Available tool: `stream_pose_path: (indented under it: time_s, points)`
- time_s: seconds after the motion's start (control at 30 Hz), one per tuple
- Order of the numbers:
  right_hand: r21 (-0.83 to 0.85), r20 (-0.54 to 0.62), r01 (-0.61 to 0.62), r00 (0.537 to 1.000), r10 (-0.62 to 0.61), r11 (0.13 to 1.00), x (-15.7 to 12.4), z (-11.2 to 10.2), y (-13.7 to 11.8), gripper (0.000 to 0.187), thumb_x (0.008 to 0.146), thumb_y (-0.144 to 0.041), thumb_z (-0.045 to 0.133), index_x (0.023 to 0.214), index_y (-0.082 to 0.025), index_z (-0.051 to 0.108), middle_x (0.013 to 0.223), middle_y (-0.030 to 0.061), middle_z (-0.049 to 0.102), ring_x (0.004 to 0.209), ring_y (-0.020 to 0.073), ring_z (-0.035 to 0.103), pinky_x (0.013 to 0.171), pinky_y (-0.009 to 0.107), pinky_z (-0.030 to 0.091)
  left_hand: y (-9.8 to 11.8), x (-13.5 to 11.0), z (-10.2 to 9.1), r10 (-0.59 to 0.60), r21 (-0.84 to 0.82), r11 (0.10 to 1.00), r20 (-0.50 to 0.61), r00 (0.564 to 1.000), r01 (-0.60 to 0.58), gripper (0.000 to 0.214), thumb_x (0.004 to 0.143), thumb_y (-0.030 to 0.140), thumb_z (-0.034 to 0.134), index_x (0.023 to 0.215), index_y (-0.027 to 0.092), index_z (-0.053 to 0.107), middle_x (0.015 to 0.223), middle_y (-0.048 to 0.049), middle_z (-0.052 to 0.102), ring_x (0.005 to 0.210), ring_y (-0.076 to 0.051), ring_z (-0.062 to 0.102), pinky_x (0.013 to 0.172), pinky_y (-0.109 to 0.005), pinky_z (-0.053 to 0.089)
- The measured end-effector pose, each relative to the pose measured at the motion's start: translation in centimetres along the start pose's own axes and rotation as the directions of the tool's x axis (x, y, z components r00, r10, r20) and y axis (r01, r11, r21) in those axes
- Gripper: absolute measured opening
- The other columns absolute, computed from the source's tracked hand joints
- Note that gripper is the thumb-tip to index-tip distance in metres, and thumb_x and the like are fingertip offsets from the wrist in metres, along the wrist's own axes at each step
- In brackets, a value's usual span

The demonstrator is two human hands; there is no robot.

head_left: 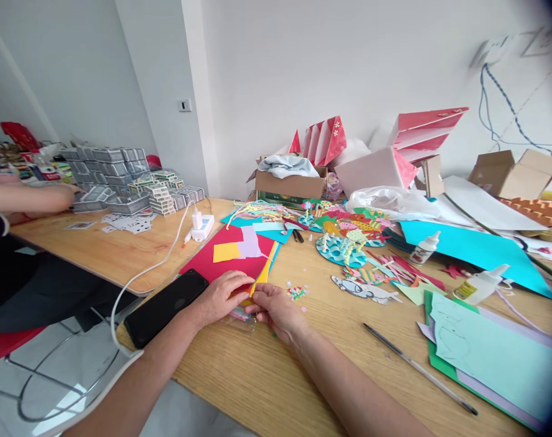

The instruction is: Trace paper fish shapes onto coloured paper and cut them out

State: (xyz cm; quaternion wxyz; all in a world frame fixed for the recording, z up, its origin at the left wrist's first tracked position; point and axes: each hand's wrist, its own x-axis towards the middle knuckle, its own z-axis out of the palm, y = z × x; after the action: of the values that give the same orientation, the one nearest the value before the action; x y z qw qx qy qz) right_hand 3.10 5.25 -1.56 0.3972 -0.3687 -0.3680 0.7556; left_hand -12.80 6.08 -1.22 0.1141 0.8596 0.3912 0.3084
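My left hand (224, 297) and my right hand (278, 311) meet near the table's front edge. Between their fingertips is a narrow yellow paper strip (258, 283), pinched by both; its lower end is hidden by the fingers. Under and beside the hands, a clear plastic packet (243, 317) shows in part. Just beyond them lies a red sheet (205, 258) with a yellow piece (225, 252) and a lilac piece (249, 244) on it. A black phone (167, 306) rests left of my left hand, and tiny paper bits (297, 293) are scattered right of my right hand.
A pen (417, 368), glue bottles (425, 247) and stacked paper sheets (494, 358) lie to the right. Colourful paper fish (358, 227) are farther back. A white cable (151, 267) hangs over the left edge. At left, another person's arm (30, 197) reaches toward stacked card decks (110, 170).
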Motion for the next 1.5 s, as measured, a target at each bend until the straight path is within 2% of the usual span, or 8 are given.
stream_pose_path:
  time_s: [0.57, 0.73, 0.83, 1.0, 1.07, 1.13, 1.3, 1.5]
  points:
    - [-0.321, -0.091, -0.021, 0.996, -0.009, 0.947, 0.0, 0.4, -0.7, 0.016, 0.075, -0.008, 0.048, 0.088, -0.012, 0.055, 0.068, 0.0040, 0.068, 0.046, 0.0067, 0.062, 0.039, 0.012, 0.043, -1.5, 0.0, 0.4, 0.039, 0.064, 0.997, -0.093, 0.995, -0.033, 0.027, 0.088, 0.030, 0.040, 0.102, 0.020, 0.059, 0.098, -0.0058, 0.064, 0.092, -0.017, 0.060, 0.082, -0.030, 0.048]
    - [-0.647, -0.142, -0.030, 0.986, -0.082, 0.762, -2.2, 0.1, -3.2, 0.032, 0.073, -0.006, 0.047, 0.104, -0.012, 0.053, 0.070, 0.0048, 0.067, 0.050, 0.0131, 0.062, 0.048, 0.024, 0.049, -1.5, 0.0, 0.5, 0.034, 0.089, 0.996, -0.100, 0.994, -0.025, 0.032, 0.088, 0.036, 0.036, 0.103, 0.019, 0.059, 0.097, -0.0065, 0.066, 0.088, -0.017, 0.062, 0.079, -0.029, 0.050]
    - [-0.828, -0.148, 0.011, 0.960, -0.237, 0.560, -5.9, -1.0, -5.1, 0.028, 0.070, -0.009, 0.054, 0.094, -0.019, 0.061, 0.087, 0.0060, 0.067, 0.081, 0.0201, 0.063, 0.076, 0.033, 0.046, -1.3, -0.1, 0.5, -0.001, 0.087, 0.996, -0.083, 0.997, 0.008, 0.036, 0.088, 0.039, 0.036, 0.109, 0.018, 0.055, 0.100, -0.0072, 0.065, 0.088, -0.018, 0.062, 0.078, -0.029, 0.050]
    - [-0.954, -0.229, -0.117, 0.878, -0.420, 0.277, -14.5, -7.3, -7.0, 0.036, 0.073, -0.008, 0.048, 0.106, -0.016, 0.059, 0.114, 0.0149, 0.057, 0.107, 0.0295, 0.051, 0.092, 0.043, 0.032, -1.5, -0.2, 0.7, -0.002, 0.079, 0.997, -0.108, 0.994, 0.010, 0.040, 0.086, 0.044, 0.036, 0.109, 0.017, 0.054, 0.093, -0.0067, 0.067, 0.082, -0.018, 0.064, 0.075, -0.028, 0.051]
    - [-0.944, -0.262, -0.327, 0.825, -0.500, -0.045, -17.7, -11.4, -7.1, 0.043, 0.073, -0.007, 0.045, 0.113, -0.017, 0.056, 0.120, 0.0132, 0.055, 0.110, 0.0266, 0.049, 0.092, 0.039, 0.036, -1.7, -0.2, 0.8, 0.005, 0.068, 0.998, -0.108, 0.994, 0.002, 0.040, 0.086, 0.044, 0.036, 0.109, 0.017, 0.054, 0.092, -0.0064, 0.067, 0.081, -0.018, 0.064, 0.074, -0.027, 0.051]
    - [-0.855, -0.328, -0.476, 0.804, -0.496, -0.206, -20.2, -15.7, -6.9, 0.054, 0.070, -0.006, 0.046, 0.123, -0.016, 0.049, 0.131, 0.0132, 0.046, 0.119, 0.0280, 0.042, 0.093, 0.039, 0.037, -1.8, -0.2, 1.0, -0.001, 0.065, 0.998, -0.093, 0.996, 0.008, 0.040, 0.086, 0.044, 0.036, 0.109, 0.017, 0.054, 0.091, -0.0062, 0.066, 0.081, -0.018, 0.063, 0.074, -0.028, 0.051]
    - [-0.784, -0.464, -0.567, 0.805, -0.371, -0.250, -23.6, -22.4, -6.2, 0.061, 0.068, -0.012, 0.044, 0.130, -0.015, 0.042, 0.137, 0.0130, 0.040, 0.121, 0.0276, 0.042, 0.091, 0.039, 0.040, -2.0, -0.2, 1.1, -0.059, 0.057, 0.996, -0.057, 0.997, 0.062, 0.042, 0.084, 0.047, 0.036, 0.107, 0.019, 0.056, 0.091, -0.0060, 0.067, 0.081, -0.019, 0.063, 0.073, -0.028, 0.051]
    - [-0.837, -0.389, -0.520, 0.782, -0.487, -0.167, -23.8, -23.9, -6.0, 0.047, 0.074, -0.018, 0.038, 0.117, -0.014, 0.054, 0.120, 0.0137, 0.058, 0.102, 0.0285, 0.058, 0.083, 0.038, 0.044, -1.7, -0.1, 0.9, -0.074, 0.044, 0.996, -0.044, 0.996, 0.076, 0.042, 0.083, 0.047, 0.035, 0.105, 0.019, 0.057, 0.088, -0.0050, 0.067, 0.079, -0.019, 0.063, 0.070, -0.027, 0.051]
